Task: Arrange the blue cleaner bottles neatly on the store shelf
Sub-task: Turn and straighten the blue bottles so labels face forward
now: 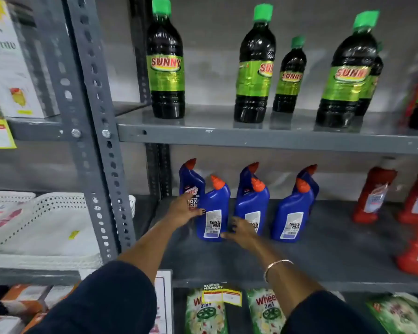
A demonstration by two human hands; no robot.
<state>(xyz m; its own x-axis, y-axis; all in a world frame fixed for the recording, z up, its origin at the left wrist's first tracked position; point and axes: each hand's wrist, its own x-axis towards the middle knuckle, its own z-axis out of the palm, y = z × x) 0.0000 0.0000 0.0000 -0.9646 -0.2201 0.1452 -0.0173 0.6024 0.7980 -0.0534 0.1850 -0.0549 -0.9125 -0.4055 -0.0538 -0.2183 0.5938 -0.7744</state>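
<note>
- Six blue bottles [212, 213] stand upright in three front-and-back pairs toward the left end of the grey middle shelf [336, 249], set back from its front edge.
- The left hand [182, 209] lies spread against the front-left bottle's side; the right hand [243, 231], fingers apart, touches its base.
- Bare shelf lies between the blue bottles and the red bottles [372, 194] at the right end.
</note>
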